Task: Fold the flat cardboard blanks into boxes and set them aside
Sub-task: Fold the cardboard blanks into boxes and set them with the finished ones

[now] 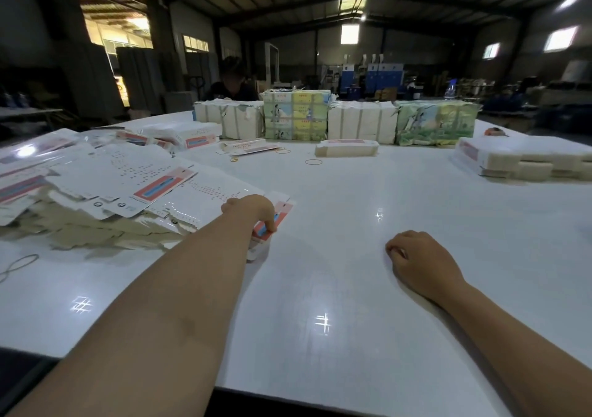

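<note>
A sprawling heap of flat cardboard blanks [105, 189], white with pink-and-blue printed panels, covers the left of the white table [336, 256]. My left hand [253, 211] reaches to the heap's right edge and its fingers pinch the nearest blank [282, 211] at its pink-and-blue end. My right hand [416, 262] rests on the bare tabletop to the right, fingers curled under, holding nothing. A stack of blanks [525, 160] lies at the far right. A small bundle of blanks [346, 149] sits mid-table.
Wrapped bundles [336, 118], some white and some with colourful prints, stand in a row across the table's far side. Loose rubber bands [313, 162] lie near them. Another person [230, 83] sits behind the bundles. The table's front edge is close to me.
</note>
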Tool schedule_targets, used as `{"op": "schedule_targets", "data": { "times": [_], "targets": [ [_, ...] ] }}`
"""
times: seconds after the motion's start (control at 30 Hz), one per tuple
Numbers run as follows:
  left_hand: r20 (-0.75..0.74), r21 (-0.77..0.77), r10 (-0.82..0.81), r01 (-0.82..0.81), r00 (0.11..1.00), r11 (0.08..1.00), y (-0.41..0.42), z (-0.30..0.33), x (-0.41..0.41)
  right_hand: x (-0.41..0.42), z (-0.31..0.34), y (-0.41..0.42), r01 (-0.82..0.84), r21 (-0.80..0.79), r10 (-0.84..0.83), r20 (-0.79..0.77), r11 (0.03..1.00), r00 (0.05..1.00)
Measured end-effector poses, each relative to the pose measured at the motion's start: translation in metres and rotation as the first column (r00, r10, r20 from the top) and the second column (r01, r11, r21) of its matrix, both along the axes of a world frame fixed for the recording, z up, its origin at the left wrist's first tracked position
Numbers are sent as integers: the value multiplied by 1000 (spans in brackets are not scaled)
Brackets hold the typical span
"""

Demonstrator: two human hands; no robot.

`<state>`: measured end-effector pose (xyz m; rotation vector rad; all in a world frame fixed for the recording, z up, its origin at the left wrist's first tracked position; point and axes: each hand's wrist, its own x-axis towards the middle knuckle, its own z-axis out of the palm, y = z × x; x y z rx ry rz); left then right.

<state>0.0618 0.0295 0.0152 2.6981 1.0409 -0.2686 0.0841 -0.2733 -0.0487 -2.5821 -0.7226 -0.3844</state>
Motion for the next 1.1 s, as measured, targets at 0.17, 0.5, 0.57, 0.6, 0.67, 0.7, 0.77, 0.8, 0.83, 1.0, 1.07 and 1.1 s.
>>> {"op": "schedule_targets", "data": {
  "times": [0.17,0.5,0.57,0.6,0.67,0.7,0.77,0.8,0.83,1.0,1.07,1.1],
  "targets": [
    [5,-42,26,-25,1000,999,-2,0,1,-2,2,-1,1,-10,-1,0,1000,1000],
    [426,-198,-104,205,899,959,-43,8,-1,-3,6,1,20,109,-15,-47,994,999],
    [510,-293,-197,385,837,875,-66,7,-10,-4,13,0,88,432,-51,-98,898,994],
    [524,-305,-256,460,812,834,-77,5,-15,-4,18,-2,155,599,-41,-199,786,979],
    [524,-273,-390,583,757,765,-96,-3,-25,-4,28,-7,364,768,116,-490,527,864],
    [514,-247,-445,623,733,742,-103,-8,-26,-3,32,-10,457,770,218,-588,446,779],
    [476,-171,-530,665,702,727,-112,-18,-27,-3,34,-16,519,754,344,-651,404,677],
    [446,-111,-573,678,687,727,-116,-21,-28,-3,33,-17,490,770,365,-631,409,685],
    [406,-24,-628,694,664,719,-120,-22,-29,-2,32,-17,447,790,367,-598,419,712],
    [333,372,-766,670,550,642,-134,-29,-36,-9,34,-16,345,848,450,-512,403,732],
    [445,378,-757,666,479,644,-136,-30,-39,-11,36,-17,378,869,562,-494,319,663],
    [497,380,-748,665,439,643,-136,-29,-40,-11,37,-19,400,880,638,-465,256,614]
  ]
}}
